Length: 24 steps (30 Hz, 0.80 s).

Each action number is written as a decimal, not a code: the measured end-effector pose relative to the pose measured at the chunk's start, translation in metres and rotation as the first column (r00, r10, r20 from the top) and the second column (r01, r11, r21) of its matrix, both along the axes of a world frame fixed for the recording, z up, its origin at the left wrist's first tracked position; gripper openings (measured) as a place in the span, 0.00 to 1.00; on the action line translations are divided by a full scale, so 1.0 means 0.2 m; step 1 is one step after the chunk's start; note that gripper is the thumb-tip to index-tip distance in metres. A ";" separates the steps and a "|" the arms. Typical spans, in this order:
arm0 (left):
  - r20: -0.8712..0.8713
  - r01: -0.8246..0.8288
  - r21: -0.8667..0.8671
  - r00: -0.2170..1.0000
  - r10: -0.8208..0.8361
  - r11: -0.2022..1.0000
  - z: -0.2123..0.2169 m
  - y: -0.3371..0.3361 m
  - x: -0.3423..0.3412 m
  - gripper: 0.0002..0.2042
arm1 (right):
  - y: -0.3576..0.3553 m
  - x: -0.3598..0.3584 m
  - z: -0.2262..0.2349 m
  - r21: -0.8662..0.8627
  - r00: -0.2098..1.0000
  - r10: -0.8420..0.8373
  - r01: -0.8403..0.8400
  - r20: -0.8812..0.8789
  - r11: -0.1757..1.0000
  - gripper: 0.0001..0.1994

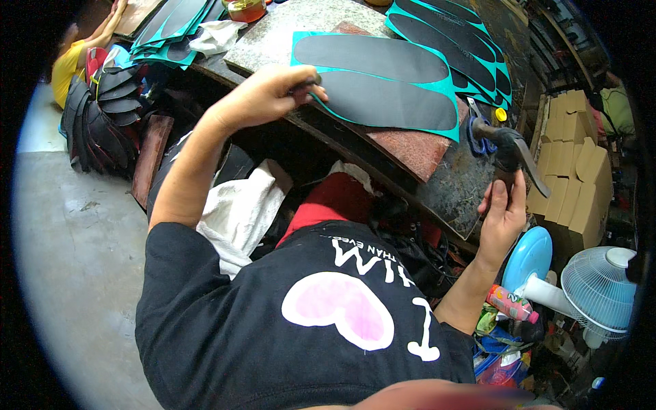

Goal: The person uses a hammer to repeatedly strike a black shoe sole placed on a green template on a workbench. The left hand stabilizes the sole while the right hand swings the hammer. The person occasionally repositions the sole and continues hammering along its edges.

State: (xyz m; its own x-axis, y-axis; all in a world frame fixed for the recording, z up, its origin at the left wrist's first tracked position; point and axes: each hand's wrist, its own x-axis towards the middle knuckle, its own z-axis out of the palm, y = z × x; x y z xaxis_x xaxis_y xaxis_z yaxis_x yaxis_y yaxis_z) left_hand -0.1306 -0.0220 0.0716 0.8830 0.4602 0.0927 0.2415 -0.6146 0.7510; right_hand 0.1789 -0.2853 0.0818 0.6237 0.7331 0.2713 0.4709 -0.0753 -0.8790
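A teal sheet [454, 116] bearing two long black sole shapes lies on the bench in front of me. At its near left corner, my left hand [277, 96] is closed, fingers pinching the edge; a small dark patch shows at the fingertips, too unclear to name. My right hand [504, 215] grips a hammer [507, 147] upright by its short handle, beside the bench's right edge. Its dark head has a long, curved end sloping down to the right. Just behind the hammer are blue-handled scissors [476, 137], partly hidden by it.
More teal sheets with black soles [444, 37] lie at the back right, another stack [171, 27] at the back left. A reddish board [413, 152] sits under the sheet. Cardboard boxes [570, 171] and a blue fan [598, 287] stand right. Cut black pieces [102, 123] hang left.
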 end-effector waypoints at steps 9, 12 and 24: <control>0.056 -0.654 0.280 0.742 0.668 0.703 -0.19 0.26 0.11 0.31 | 0.35 0.10 -0.09 -0.155 0.966 0.099 -0.139 -0.237 0.978 0.17; 0.059 -0.556 0.447 0.800 0.597 0.701 -0.26 0.28 0.23 0.28 | 0.39 0.10 -0.12 -0.154 0.952 0.195 -0.235 -0.237 0.960 0.18; 0.281 -0.622 0.690 0.702 0.655 0.370 -0.03 0.32 0.44 0.10 | 0.17 -0.02 -0.04 -0.310 0.977 0.162 -0.199 -0.141 0.930 0.17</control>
State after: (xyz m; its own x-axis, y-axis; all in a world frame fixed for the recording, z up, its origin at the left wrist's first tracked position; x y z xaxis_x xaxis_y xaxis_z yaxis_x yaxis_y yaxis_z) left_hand -0.0421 0.0418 0.0652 0.3654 0.6876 0.6274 0.8129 -0.5641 0.1448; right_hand 0.1750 -0.2517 0.0731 0.4849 0.8726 -0.0598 0.4042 -0.2841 -0.8694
